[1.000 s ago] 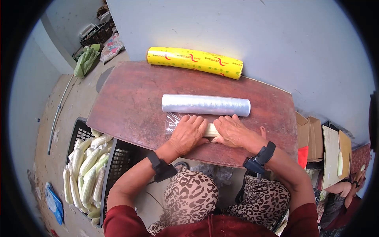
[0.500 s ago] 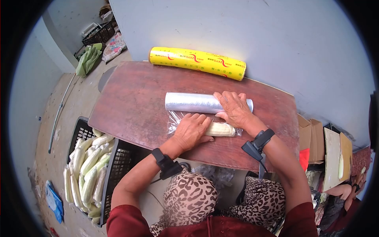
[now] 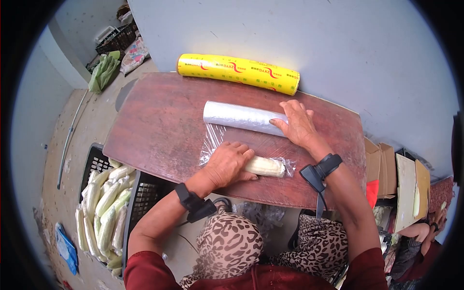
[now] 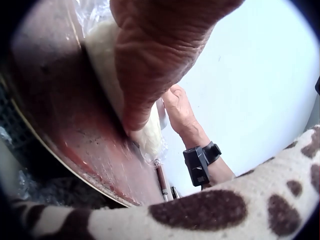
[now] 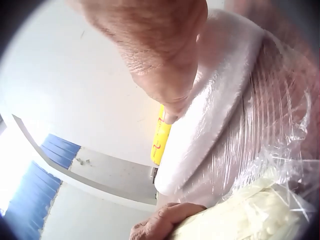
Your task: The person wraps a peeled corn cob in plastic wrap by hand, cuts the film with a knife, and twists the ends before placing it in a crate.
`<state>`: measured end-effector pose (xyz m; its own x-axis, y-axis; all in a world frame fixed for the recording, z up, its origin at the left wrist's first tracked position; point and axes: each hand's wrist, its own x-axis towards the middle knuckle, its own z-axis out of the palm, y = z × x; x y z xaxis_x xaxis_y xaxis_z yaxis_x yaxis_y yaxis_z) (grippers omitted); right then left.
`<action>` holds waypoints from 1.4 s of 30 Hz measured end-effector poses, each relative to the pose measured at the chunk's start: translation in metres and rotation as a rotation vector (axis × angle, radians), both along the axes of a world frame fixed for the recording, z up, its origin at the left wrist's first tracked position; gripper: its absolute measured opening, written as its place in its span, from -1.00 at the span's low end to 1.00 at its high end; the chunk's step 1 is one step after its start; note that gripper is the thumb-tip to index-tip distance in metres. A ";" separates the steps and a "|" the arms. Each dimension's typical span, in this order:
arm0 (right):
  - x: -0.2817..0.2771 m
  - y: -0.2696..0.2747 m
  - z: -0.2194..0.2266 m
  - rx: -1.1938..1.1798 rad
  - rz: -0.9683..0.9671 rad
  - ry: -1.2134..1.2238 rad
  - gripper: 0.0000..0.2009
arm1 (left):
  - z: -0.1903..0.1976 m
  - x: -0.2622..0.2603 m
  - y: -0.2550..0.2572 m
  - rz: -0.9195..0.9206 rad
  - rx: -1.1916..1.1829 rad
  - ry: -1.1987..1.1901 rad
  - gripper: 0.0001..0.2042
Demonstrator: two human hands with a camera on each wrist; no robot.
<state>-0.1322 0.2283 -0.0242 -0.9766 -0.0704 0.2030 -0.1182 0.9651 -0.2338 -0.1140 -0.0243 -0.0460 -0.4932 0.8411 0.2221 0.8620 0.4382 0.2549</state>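
Note:
A pale ear of corn (image 3: 268,166), its husk leaves showing, lies on the table inside clear film. My left hand (image 3: 227,164) holds it down, thumb on the near side and fingers over the top; its left part is hidden under the palm. In the left wrist view the thumb lies along the corn (image 4: 150,137). Farther back is a roll of cling film (image 3: 241,116), with a sheet of film (image 3: 211,140) stretched from it to the corn. My right hand (image 3: 300,124) grips the roll's right end, thumb on the near side, fingers over the far side.
A yellow printed roll (image 3: 237,72) lies along the table's back edge by the wall. On the floor at the left, a black crate (image 3: 140,195) holds several wrapped ears. Cardboard boxes (image 3: 384,164) stand at the right; another person's arm (image 3: 427,234) shows beyond.
My right hand has left the corn and moved to the cling film roll's right end. The roll has shifted away from the corn, with more film stretched between. My left hand stays on the corn.

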 end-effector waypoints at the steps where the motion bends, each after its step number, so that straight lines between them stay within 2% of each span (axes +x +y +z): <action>1: 0.000 0.001 0.001 0.006 -0.009 0.026 -0.50 | 0.000 0.000 0.000 -0.002 0.010 -0.001 -0.51; 6: 0.005 0.017 -0.001 -0.061 0.027 0.200 -0.76 | 0.002 0.000 -0.001 0.011 -0.039 -0.001 -0.49; 9: 0.019 0.030 0.006 -0.261 -0.017 0.084 -0.86 | 0.004 -0.001 0.000 0.023 -0.034 -0.008 -0.49; 12: 0.042 0.035 0.022 -0.446 -0.013 -0.169 -0.89 | 0.006 0.001 0.001 0.030 -0.021 -0.008 -0.50; 15: 0.060 0.042 0.021 -0.511 0.181 -0.342 -0.78 | 0.001 0.000 0.000 0.016 0.001 0.019 -0.51; 18: 0.071 0.044 0.026 -0.225 0.327 -0.318 -0.72 | 0.003 0.001 0.001 0.033 -0.050 0.027 -0.53; 21: 0.077 0.039 0.025 -0.096 0.347 -0.269 -0.71 | 0.004 0.002 0.001 0.034 -0.043 0.006 -0.53; 27: 0.091 0.026 0.007 0.041 0.328 -0.118 -0.73 | 0.004 0.002 0.001 0.034 -0.052 0.044 -0.53; 34: 0.095 0.027 -0.005 0.143 0.303 -0.058 -0.96 | 0.000 0.002 0.001 0.027 -0.023 0.058 -0.49; 38: 0.099 0.035 -0.018 0.225 0.339 0.001 -0.94 | 0.000 0.001 0.000 0.026 -0.020 0.059 -0.48; 42: 0.109 0.032 -0.012 0.286 0.379 -0.003 -0.91 | -0.001 -0.001 0.000 0.036 -0.012 -0.013 -0.42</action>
